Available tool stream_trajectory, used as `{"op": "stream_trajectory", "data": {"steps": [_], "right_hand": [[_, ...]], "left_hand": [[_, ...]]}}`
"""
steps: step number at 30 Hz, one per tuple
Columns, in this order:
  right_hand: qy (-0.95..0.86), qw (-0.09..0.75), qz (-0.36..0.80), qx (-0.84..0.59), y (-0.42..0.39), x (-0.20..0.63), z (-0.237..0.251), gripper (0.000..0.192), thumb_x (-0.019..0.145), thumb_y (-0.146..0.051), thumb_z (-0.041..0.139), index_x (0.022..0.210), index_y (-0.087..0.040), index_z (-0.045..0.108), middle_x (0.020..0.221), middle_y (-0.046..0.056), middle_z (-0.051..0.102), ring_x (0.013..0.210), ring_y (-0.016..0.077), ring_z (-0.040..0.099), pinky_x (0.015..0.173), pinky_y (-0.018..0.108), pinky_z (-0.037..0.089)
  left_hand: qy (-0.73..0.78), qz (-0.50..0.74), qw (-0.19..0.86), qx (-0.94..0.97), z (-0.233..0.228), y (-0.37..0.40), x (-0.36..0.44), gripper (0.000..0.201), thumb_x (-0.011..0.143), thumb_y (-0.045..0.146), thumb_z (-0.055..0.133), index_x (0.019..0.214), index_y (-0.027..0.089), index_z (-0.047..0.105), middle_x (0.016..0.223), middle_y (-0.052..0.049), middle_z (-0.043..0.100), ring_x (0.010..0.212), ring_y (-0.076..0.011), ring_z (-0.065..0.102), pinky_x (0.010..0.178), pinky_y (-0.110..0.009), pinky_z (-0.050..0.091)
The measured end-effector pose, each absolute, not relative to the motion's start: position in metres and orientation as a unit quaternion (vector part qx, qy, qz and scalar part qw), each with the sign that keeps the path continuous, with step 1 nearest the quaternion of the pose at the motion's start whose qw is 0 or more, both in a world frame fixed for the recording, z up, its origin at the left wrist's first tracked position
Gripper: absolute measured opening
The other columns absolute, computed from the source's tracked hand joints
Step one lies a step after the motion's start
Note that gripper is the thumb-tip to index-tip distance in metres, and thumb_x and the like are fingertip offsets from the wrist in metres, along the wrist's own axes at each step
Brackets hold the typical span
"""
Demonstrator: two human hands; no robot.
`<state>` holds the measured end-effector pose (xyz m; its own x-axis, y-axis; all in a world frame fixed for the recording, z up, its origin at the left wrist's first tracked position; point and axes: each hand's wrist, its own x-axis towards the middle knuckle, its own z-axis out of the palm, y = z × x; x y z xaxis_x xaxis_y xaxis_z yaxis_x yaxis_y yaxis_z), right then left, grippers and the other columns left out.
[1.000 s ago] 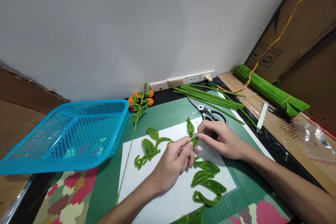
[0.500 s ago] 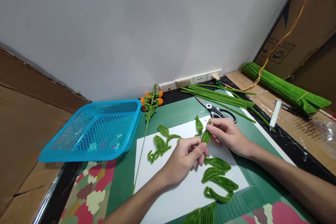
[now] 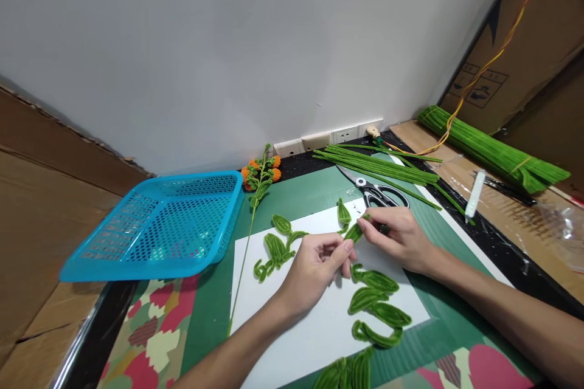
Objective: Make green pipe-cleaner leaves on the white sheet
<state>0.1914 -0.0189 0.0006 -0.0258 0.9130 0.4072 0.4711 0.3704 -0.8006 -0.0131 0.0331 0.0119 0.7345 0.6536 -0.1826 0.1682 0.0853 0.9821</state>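
Observation:
A small green pipe cleaner leaf (image 3: 354,233) is stretched between my two hands above a white sheet (image 3: 301,331). My left hand (image 3: 319,261) pinches its lower end between thumb and fingers. At the upper end, the fingertips of my right hand (image 3: 396,232) are closed on it. Several finished-looking green leaves (image 3: 376,281) lie on the sheet just below my right hand. More curled leaf pieces (image 3: 275,247) rest left of my left hand, and a single leaf (image 3: 343,213) lies behind the held one. Further leaves (image 3: 349,371) sit at the front edge.
Scissors (image 3: 381,192) lie behind my right hand, beside loose green pipe cleaners (image 3: 378,164). A blue basket (image 3: 230,219) stands left, next to an orange-flowered stem (image 3: 250,225). A thick green bundle (image 3: 493,149) and a white tube-like tool (image 3: 475,196) are at right.
The held leaf has tilted flatter, its lower end swinging left with my left hand. The whole view has shifted slightly.

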Motion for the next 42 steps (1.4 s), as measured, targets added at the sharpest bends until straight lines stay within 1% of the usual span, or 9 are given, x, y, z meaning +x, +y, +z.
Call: {"op": "stream_trajectory", "data": {"steps": [2, 5, 12, 19, 23, 27, 35, 38, 42], "right_hand": [[-0.642, 0.488, 0.280, -0.521, -0.017, 0.194, 0.000, 0.044, 0.105, -0.033, 0.052, 0.063, -0.021, 0.048, 0.058, -0.005, 0.040, 0.053, 0.0111, 0.036, 0.054, 0.028, 0.028], [-0.591, 0.503, 0.381, -0.503, -0.014, 0.194, -0.001, 0.049, 0.106, -0.043, 0.054, 0.064, -0.019, 0.056, 0.059, -0.003, 0.050, 0.055, 0.0112, 0.043, 0.055, 0.026, 0.032], [-0.491, 0.529, 0.550, -0.421, -0.012, 0.187, -0.015, 0.061, 0.108, -0.055, 0.047, 0.062, -0.016, 0.060, 0.052, 0.000, 0.054, 0.045, 0.0104, 0.044, 0.046, 0.025, 0.032], [-0.385, 0.596, 0.600, -0.369, -0.009, 0.182, -0.014, 0.035, 0.100, -0.045, 0.066, 0.079, -0.018, 0.059, 0.060, -0.006, 0.049, 0.043, 0.0072, 0.040, 0.040, 0.019, 0.030], [-0.335, 0.589, 0.649, -0.347, -0.009, 0.181, -0.007, 0.032, 0.097, -0.041, 0.069, 0.079, -0.017, 0.059, 0.058, -0.005, 0.049, 0.041, 0.0064, 0.038, 0.038, 0.017, 0.030], [-0.308, 0.561, 0.704, -0.308, -0.010, 0.180, -0.004, 0.028, 0.097, -0.040, 0.067, 0.082, -0.017, 0.060, 0.059, -0.005, 0.053, 0.039, 0.0058, 0.039, 0.039, 0.017, 0.033], [-0.366, 0.564, 0.651, -0.352, -0.009, 0.177, -0.006, 0.030, 0.103, -0.044, 0.063, 0.087, -0.018, 0.060, 0.067, -0.003, 0.057, 0.043, 0.0059, 0.045, 0.040, 0.016, 0.032], [-0.391, 0.554, 0.644, -0.354, -0.009, 0.177, -0.009, 0.032, 0.103, -0.046, 0.062, 0.090, -0.017, 0.062, 0.069, -0.002, 0.060, 0.044, 0.0066, 0.049, 0.040, 0.016, 0.036], [-0.404, 0.561, 0.626, -0.361, -0.008, 0.176, -0.013, 0.043, 0.103, -0.050, 0.062, 0.078, -0.015, 0.062, 0.063, -0.001, 0.059, 0.042, 0.0064, 0.050, 0.039, 0.016, 0.037]], "left_hand": [[0.324, 0.203, 0.668, 0.638, 0.011, 0.034, -0.011, 0.039, 0.101, 0.046, 0.063, 0.080, 0.013, 0.070, 0.067, -0.001, 0.065, 0.053, -0.0072, 0.049, 0.052, -0.019, 0.037], [0.332, 0.219, 0.676, 0.621, 0.008, 0.034, -0.011, 0.037, 0.098, 0.047, 0.067, 0.081, 0.014, 0.066, 0.065, 0.002, 0.058, 0.051, -0.0062, 0.048, 0.048, -0.018, 0.035], [0.309, 0.204, 0.699, 0.612, 0.005, 0.036, -0.015, 0.037, 0.097, 0.048, 0.068, 0.083, 0.014, 0.065, 0.060, 0.004, 0.054, 0.048, -0.0060, 0.048, 0.044, -0.016, 0.031], [0.299, 0.203, 0.703, 0.612, 0.009, 0.034, -0.016, 0.037, 0.097, 0.047, 0.069, 0.082, 0.013, 0.066, 0.064, 0.003, 0.054, 0.048, -0.0054, 0.046, 0.043, -0.016, 0.031], [0.295, 0.207, 0.704, 0.612, 0.011, 0.034, -0.016, 0.038, 0.097, 0.046, 0.069, 0.078, 0.014, 0.063, 0.063, 0.003, 0.053, 0.049, -0.0054, 0.046, 0.045, -0.016, 0.034], [0.290, 0.216, 0.710, 0.604, 0.011, 0.034, -0.017, 0.029, 0.094, 0.043, 0.074, 0.093, 0.015, 0.065, 0.063, 0.005, 0.053, 0.048, -0.0052, 0.046, 0.046, -0.016, 0.034], [0.287, 0.238, 0.734, 0.568, 0.002, 0.037, -0.017, 0.034, 0.092, 0.046, 0.076, 0.090, 0.017, 0.058, 0.053, 0.007, 0.055, 0.039, -0.0040, 0.040, 0.037, -0.013, 0.026], [0.294, 0.240, 0.737, 0.559, 0.001, 0.036, -0.017, 0.036, 0.089, 0.047, 0.079, 0.088, 0.016, 0.060, 0.059, 0.004, 0.059, 0.041, -0.0047, 0.047, 0.036, -0.013, 0.028], [0.310, 0.221, 0.733, 0.563, 0.002, 0.035, -0.017, 0.038, 0.087, 0.047, 0.080, 0.089, 0.013, 0.064, 0.072, -0.002, 0.068, 0.045, -0.0063, 0.056, 0.037, -0.013, 0.035]]}}
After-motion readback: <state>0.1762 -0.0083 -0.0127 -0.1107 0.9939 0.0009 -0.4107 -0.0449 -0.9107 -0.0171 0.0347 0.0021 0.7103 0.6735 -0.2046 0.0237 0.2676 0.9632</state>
